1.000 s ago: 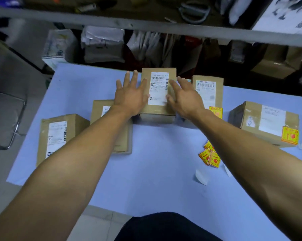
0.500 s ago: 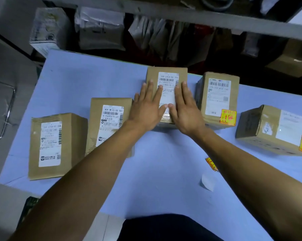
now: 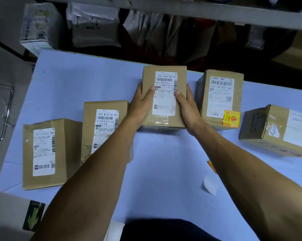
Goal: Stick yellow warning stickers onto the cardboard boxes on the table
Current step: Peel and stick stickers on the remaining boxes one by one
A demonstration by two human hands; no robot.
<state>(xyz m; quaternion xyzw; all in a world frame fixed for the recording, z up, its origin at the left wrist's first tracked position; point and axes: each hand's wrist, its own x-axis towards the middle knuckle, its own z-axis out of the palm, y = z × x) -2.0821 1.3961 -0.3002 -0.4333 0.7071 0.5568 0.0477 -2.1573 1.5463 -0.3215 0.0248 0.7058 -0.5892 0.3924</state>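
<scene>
Both arms reach forward; left hand and right hand clasp the middle box, thumbs on top, fingers apparently wrapped behind.

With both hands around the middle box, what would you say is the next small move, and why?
Probably draw the middle box a little nearer, then free the right hand to fetch a yellow sticker lying by the right forearm. Both hands, the left hand included, grip its sides, and its top shows only a white label, no yellow sticker.
</scene>
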